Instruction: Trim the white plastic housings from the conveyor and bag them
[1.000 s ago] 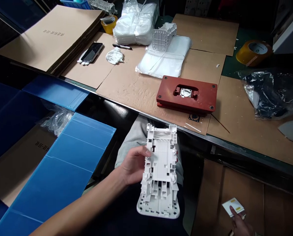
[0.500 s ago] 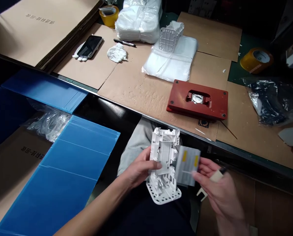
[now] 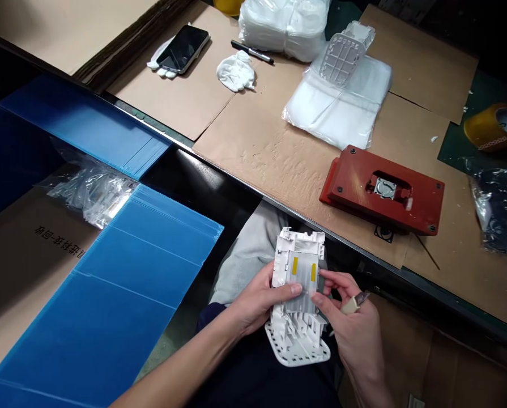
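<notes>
Over my lap I hold a white moulded plastic housing (image 3: 298, 323), open side up. My left hand (image 3: 257, 300) grips its left edge, thumb pressed on a grey sheet with two yellow strips (image 3: 303, 280) that lies in the housing's recess. My right hand (image 3: 355, 326) pinches the sheet's right edge with thumb and forefinger. A small beige-handled tool (image 3: 352, 305) is tucked between the fingers of that same hand.
A red fixture plate (image 3: 383, 190) lies on the cardboard-covered bench (image 3: 253, 141), with clear bags (image 3: 338, 105), another white housing (image 3: 346, 51), a phone (image 3: 183, 48), pen, white gloves and yellow tape (image 3: 495, 126). Blue corrugated sheets (image 3: 121, 283) and bagged parts (image 3: 94, 190) sit left.
My right hand came up from the lower right with the grey sheet and laid it into the housing. The housing moved closer to my body; the view tilted down and left.
</notes>
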A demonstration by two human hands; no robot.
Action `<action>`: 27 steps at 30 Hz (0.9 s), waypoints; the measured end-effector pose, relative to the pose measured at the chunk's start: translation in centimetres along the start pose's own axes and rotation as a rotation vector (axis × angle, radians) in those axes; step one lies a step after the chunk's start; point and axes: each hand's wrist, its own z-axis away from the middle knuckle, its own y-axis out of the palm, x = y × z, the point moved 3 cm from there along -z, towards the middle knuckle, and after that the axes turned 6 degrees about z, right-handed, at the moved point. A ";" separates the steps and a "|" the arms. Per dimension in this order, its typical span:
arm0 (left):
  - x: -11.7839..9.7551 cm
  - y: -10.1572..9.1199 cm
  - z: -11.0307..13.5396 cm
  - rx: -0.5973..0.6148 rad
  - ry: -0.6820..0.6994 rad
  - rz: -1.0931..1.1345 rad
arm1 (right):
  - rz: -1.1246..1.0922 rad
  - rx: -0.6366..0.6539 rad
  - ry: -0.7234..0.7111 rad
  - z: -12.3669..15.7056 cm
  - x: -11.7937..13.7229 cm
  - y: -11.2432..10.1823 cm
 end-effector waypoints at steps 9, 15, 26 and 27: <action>0.1 -0.8 0.1 0.070 -0.134 -0.019 | -0.389 0.484 0.196 -0.5 -0.2 1.7; 0.1 -1.5 1.9 -0.177 0.023 -0.686 | -0.194 0.321 0.089 1.1 -0.5 2.4; 2.5 -3.1 4.4 -0.240 -0.036 -0.737 | 0.083 0.323 0.029 5.1 -2.7 3.4; 2.5 -3.1 4.4 -0.237 -0.036 -0.740 | 0.067 0.325 0.033 5.0 -2.7 3.5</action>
